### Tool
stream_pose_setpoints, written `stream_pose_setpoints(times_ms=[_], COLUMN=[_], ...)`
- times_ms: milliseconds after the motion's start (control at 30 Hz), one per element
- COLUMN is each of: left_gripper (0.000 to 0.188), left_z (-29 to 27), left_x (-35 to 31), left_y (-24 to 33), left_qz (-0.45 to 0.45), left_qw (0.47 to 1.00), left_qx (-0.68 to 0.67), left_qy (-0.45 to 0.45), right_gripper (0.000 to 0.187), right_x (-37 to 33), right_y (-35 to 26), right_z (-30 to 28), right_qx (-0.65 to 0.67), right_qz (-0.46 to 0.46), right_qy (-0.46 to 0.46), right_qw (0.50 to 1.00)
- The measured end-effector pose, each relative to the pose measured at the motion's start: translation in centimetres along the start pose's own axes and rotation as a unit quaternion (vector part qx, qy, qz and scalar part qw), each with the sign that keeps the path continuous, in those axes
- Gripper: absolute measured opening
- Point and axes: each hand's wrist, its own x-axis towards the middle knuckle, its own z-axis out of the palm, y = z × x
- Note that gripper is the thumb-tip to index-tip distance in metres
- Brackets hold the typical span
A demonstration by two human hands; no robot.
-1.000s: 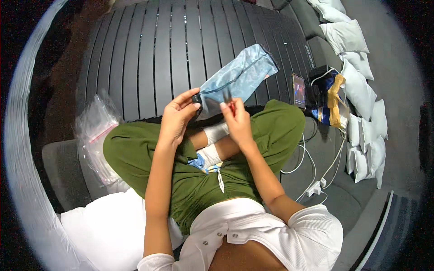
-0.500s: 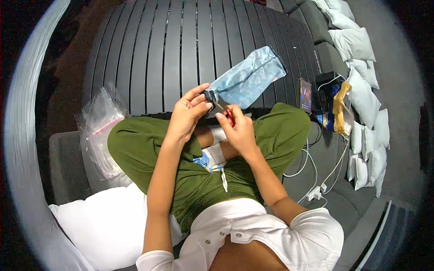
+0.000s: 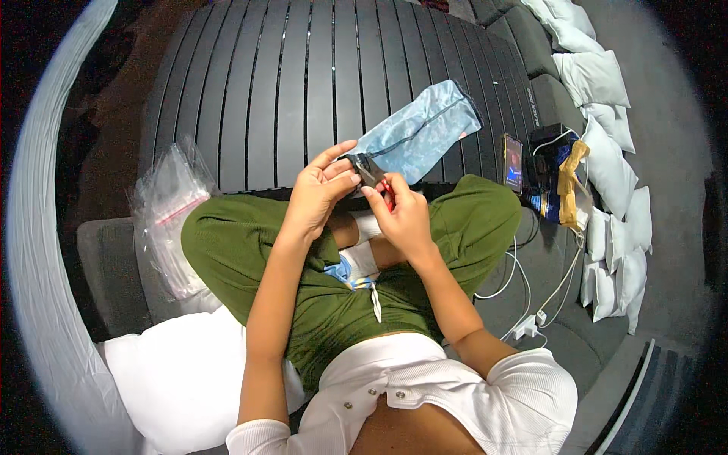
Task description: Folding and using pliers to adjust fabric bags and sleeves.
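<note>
Blue cloth stretched over the desk, its dark end pinched in the left hand, while the right hand gripped a red-handled tool, perhaps scissors, whose slipping could have nicked the cloth or the left hand.

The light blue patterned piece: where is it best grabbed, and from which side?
Probably the far end of the light blue patterned piece, coming from the upper right over the slatted table: that end points away from the person, while the left hand holds the dark near end and the right hand a red-handled tool nearby.
</note>
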Motion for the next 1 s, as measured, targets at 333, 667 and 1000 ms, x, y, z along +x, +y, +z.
stream_pose_setpoints(times_ms=[333, 667, 1000], left_gripper=[0.050, 0.046, 0.044], left_z=[0.0, 0.1, 0.1], left_x=[-0.2, -0.1, -0.1], left_y=[0.1, 0.3, 0.2], left_qz=[-0.005, -0.002, 0.012], left_qw=[1.000, 1.000, 0.999], left_qx=[-0.009, 0.001, 0.033], left_qy=[0.008, 0.022, 0.015], right_gripper=[0.019, 0.015, 0.018], right_x=[-0.2, 0.1, 0.0], right_y=[0.0, 0.1, 0.3], right_z=[0.2, -0.4, -0.9], right_qx=[-0.021, 0.027, 0.033], right_qz=[-0.005, 0.021, 0.038], right_qy=[0.019, 0.052, -0.027], right_qw=[1.000, 0.998, 0.998])
